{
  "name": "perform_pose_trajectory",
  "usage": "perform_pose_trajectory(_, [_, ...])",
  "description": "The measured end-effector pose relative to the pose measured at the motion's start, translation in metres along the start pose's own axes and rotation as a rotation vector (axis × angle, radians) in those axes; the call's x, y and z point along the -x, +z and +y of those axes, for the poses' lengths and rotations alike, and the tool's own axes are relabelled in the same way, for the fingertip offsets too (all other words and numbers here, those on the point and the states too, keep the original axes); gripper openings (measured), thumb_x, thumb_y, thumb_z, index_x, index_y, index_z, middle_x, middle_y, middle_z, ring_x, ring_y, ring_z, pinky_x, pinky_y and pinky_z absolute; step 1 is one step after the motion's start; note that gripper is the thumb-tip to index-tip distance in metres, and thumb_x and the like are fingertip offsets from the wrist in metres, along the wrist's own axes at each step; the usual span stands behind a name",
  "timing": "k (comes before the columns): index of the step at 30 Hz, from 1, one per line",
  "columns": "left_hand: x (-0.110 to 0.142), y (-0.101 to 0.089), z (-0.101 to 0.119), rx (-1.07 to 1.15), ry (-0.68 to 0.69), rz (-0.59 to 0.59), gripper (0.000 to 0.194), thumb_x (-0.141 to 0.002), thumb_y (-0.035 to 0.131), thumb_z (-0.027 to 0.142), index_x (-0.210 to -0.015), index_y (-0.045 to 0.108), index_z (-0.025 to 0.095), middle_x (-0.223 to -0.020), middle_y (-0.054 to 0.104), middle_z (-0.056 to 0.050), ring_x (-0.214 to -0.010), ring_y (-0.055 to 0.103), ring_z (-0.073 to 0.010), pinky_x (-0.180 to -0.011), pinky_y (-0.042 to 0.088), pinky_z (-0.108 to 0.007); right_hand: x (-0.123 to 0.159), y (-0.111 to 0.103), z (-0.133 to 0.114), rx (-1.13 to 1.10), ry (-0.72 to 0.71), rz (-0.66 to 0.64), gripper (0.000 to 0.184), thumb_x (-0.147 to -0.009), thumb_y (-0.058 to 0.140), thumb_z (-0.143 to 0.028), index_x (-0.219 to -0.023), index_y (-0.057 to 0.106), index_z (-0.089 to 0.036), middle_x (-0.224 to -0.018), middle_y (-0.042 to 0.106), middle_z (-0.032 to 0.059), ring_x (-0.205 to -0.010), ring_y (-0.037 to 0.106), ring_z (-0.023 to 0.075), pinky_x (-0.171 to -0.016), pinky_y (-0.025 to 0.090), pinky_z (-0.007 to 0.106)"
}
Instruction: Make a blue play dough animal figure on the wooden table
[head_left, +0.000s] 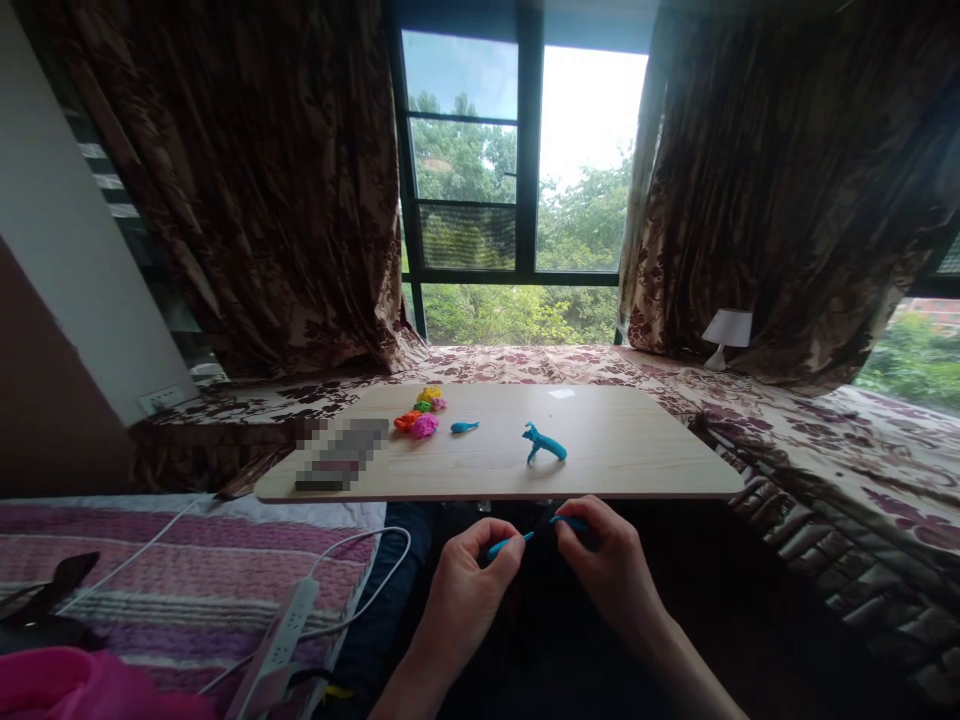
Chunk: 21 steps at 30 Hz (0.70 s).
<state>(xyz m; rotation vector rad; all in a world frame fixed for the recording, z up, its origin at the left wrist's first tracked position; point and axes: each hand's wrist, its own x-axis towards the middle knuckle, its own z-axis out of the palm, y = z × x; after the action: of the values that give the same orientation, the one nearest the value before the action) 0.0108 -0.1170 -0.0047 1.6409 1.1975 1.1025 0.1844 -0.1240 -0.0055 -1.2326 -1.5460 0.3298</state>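
Observation:
My left hand [480,570] pinches a small piece of blue modelling clay [501,549] drawn out to a thin tip. Close by on the right, my right hand [604,550] is closed on another bit of blue clay, which also ends in a point. Both hands are just below the table's near edge, their tips a short way apart. On the light wooden table [637,470], a blue clay figure [546,444] with a thick body and thin limbs stands right of the middle. A loose blue clay teardrop [464,427] lies to its left.
Pink [426,427], orange [406,421] and yellow [430,394] lumps lie at the table's back left, near a blurred dark object [345,455]. A white power strip [281,630] with a cable lies on the striped bedding [187,600]. A small lamp [726,332] stands on the sill.

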Motion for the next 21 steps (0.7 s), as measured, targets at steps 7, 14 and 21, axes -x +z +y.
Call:
perform_pose_trajectory(7, [-0.094,-0.051,-0.030,-0.545,0.157,0.456,0.029,-0.076,0.051,0.038,-0.093,0.066,0.020,-0.095,0.066,-0.006,-0.090,0.059,-0.0205,-0.081,0.043,-0.031,-0.009,-0.026,0.044,-0.196,0.191,0.049,0.029,-0.078,0.058,-0.040,-0.092,0.067,-0.016,-0.088,0.065,0.0072,-0.069,0.062,0.0196,-0.056,0.049,0.027])
perform_pose_trajectory(14, [-0.161,-0.060,-0.050,-0.805,0.077,0.465,0.015,-0.070,0.058,0.034,-0.078,0.064,0.022,-0.086,0.066,-0.006,-0.096,0.054,-0.0273,-0.087,0.034,-0.043,-0.008,-0.020,0.038,-0.344,0.254,0.057,0.034,-0.074,0.063,-0.045,-0.092,0.067,-0.017,-0.079,0.068,0.0050,-0.071,0.063,0.0196,-0.061,0.051,0.028])
perform_pose_trajectory(21, [-0.152,-0.063,-0.054,-0.873,0.128,0.451,0.026,-0.072,0.057,0.037,-0.088,0.068,0.021,-0.101,0.062,-0.012,-0.100,0.051,-0.0309,-0.087,0.034,-0.045,-0.011,-0.024,0.038,-0.408,0.275,-0.028,0.039,-0.078,0.058,-0.045,-0.105,0.065,-0.017,-0.082,0.069,0.0064,-0.077,0.064,0.0204,-0.068,0.053,0.032])
